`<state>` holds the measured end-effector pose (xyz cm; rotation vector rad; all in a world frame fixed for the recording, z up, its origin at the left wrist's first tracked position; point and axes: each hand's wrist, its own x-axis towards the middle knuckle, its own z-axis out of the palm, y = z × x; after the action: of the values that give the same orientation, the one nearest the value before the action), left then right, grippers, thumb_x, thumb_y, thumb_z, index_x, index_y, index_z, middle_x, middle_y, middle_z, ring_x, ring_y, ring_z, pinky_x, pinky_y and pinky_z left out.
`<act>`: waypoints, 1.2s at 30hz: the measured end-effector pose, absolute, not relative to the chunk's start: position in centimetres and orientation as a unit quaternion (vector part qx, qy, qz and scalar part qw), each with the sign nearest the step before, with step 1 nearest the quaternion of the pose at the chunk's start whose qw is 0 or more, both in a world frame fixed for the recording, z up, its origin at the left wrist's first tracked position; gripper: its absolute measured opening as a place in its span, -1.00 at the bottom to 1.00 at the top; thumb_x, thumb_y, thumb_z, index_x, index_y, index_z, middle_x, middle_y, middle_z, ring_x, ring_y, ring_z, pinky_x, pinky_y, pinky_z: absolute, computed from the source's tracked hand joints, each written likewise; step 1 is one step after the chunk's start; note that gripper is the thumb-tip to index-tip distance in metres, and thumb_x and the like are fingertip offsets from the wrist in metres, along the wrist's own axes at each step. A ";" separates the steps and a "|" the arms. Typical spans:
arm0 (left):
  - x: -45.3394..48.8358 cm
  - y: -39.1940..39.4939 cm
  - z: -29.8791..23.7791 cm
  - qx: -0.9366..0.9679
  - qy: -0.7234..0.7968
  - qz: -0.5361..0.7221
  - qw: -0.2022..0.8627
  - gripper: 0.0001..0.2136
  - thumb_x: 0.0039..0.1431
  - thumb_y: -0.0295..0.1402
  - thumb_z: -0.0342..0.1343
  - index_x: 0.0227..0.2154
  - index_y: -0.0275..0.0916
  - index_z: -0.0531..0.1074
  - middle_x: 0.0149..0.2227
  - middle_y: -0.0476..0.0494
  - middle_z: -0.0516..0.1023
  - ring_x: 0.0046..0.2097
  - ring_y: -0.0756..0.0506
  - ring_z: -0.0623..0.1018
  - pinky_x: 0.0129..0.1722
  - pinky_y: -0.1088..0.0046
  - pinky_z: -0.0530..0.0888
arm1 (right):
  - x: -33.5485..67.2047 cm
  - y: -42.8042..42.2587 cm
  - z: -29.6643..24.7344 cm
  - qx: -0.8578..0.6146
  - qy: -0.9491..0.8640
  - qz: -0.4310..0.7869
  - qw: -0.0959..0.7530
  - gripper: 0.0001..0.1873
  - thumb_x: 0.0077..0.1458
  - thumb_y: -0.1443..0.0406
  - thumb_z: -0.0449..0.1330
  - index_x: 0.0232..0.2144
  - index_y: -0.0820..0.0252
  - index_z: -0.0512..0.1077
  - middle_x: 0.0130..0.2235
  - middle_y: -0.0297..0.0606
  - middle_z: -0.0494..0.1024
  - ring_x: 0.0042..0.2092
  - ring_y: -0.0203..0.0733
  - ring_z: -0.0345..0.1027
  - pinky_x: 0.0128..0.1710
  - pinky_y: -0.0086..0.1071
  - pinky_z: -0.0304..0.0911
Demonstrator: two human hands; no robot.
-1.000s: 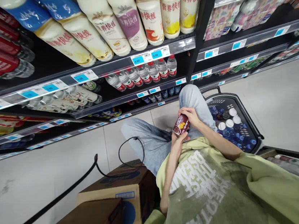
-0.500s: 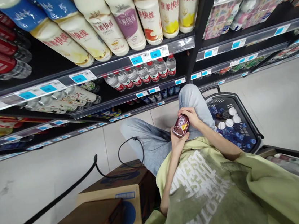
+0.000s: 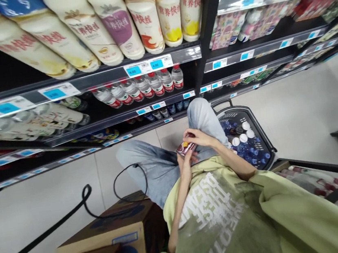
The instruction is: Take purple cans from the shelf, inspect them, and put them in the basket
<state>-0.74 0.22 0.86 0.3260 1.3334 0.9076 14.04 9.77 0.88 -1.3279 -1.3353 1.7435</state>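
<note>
Can [image 3: 185, 146]: dark maroon, yellow patch. Jeans [image 3: 148, 157] either side of can: faded light blue. Shirt [image 3: 237, 229] below can in view: pale green, olive panel, white lettering. Basket [image 3: 262, 131] right of can: dark grey; blue bottles [image 3: 253, 158], white caps [image 3: 243, 138]. Big bottles [image 3: 118, 26] above can: cream-white, with purple, orange, yellow areas.
</note>
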 end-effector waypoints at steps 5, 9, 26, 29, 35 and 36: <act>-1.0 0.3 0.4 0.091 0.560 0.419 0.709 -0.47 0.08 0.25 0.20 -0.38 -0.21 0.43 -0.73 0.16 0.18 -0.68 0.05 0.23 -0.65 0.52 0.22 | 15.6 8.6 2.4 -0.474 -0.590 0.622 0.202 -0.52 0.16 -0.07 0.38 -0.04 0.08 0.48 -0.23 -0.37 0.62 -0.28 -0.21 0.47 -0.26 -0.40 0.35; -0.8 0.1 0.3 0.167 0.544 0.379 0.729 -0.41 0.06 0.27 0.26 -0.23 -0.22 0.50 -0.67 0.07 0.38 -0.62 -0.03 0.39 -0.59 0.47 0.34 | 17.4 6.9 3.9 -0.502 -0.576 0.586 0.271 -0.50 0.10 -0.02 0.43 -0.04 0.12 0.49 -0.11 -0.28 0.63 -0.12 -0.13 0.50 -0.05 -0.32 0.36; -0.5 0.3 0.8 0.323 0.507 0.270 0.753 -0.44 0.17 0.16 0.25 -0.03 -0.23 0.44 -0.36 -0.07 0.61 -0.39 -0.07 0.56 -0.38 0.42 0.44 | 34.2 2.1 -1.9 -0.805 -0.300 0.306 0.409 -0.31 -0.05 -0.10 0.40 0.02 0.13 0.42 -0.02 -0.17 0.55 -0.24 -0.13 0.44 -0.33 -0.25 0.47; -0.4 0.3 0.6 0.326 0.511 0.268 0.749 -0.45 0.17 0.15 0.24 -0.03 -0.23 0.43 -0.35 -0.07 0.61 -0.39 -0.07 0.55 -0.38 0.42 0.44 | 37.2 0.2 -4.1 -0.843 -0.358 0.229 0.329 -0.36 -0.06 -0.09 0.39 -0.03 0.16 0.48 -0.05 -0.16 0.59 -0.09 -0.01 0.48 0.00 -0.07 0.46; -0.2 0.4 0.6 0.331 0.521 0.251 0.746 -0.45 0.15 0.15 0.25 -0.05 -0.24 0.43 -0.37 -0.06 0.59 -0.40 -0.06 0.54 -0.41 0.43 0.42 | 38.6 -2.8 -8.5 -0.823 -0.512 0.224 0.102 -0.43 0.04 0.11 0.38 0.09 0.16 0.51 0.09 -0.05 0.57 0.07 0.10 0.47 0.12 -0.10 0.39; -0.2 0.4 0.6 0.331 0.524 0.248 0.745 -0.45 0.15 0.15 0.25 -0.06 -0.24 0.43 -0.37 -0.06 0.59 -0.41 -0.06 0.54 -0.41 0.43 0.42 | 38.3 -3.0 -9.1 -0.810 -0.537 0.227 0.061 -0.44 0.06 0.16 0.38 0.11 0.15 0.51 0.13 -0.05 0.55 0.10 0.09 0.46 0.14 -0.13 0.38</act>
<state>-0.19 0.44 0.60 0.7248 1.1472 0.5435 38.31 -2.96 -9.14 -2.4498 -1.6254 0.6878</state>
